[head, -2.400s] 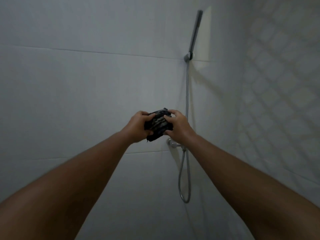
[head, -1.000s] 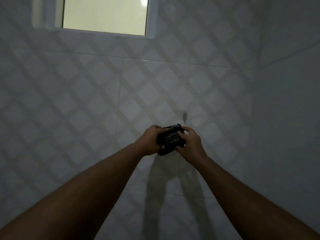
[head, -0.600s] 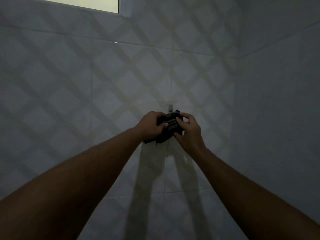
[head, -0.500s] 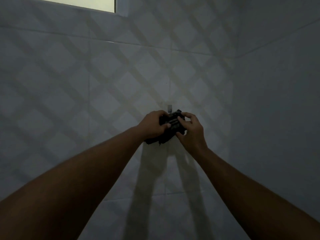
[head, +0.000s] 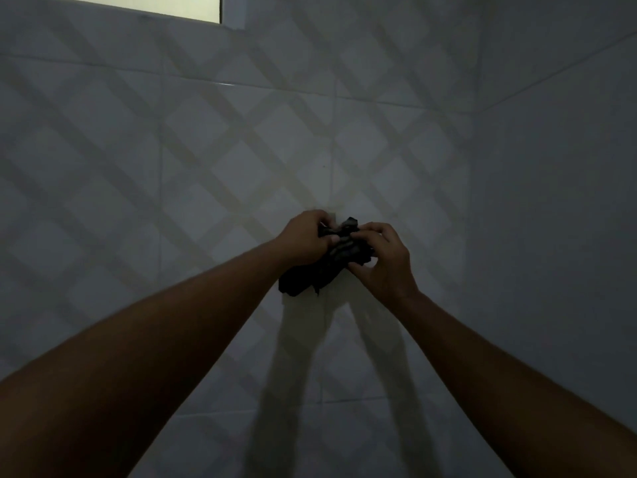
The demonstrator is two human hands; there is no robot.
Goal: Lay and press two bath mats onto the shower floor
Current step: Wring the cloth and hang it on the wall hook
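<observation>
A small dark bunched cloth with a faint pale pattern is held up in front of the tiled wall, both arms stretched out. My left hand grips its upper left part with curled fingers. My right hand pinches its right side with fingers and thumb. A loose end of the cloth hangs below my left hand. A small wall hook shows just behind my left hand's knuckles. No bath mat and no shower floor is in view.
The white tiled wall carries a criss-cross shadow pattern. A window sits at the top left. The side wall meets it in a corner on the right. Shadows of my arms fall below the cloth.
The view swung from the shower-hose wall to the window wall. Both hands kept hold of the cloth and brought it up by the hook; more of it now hangs loose below.
</observation>
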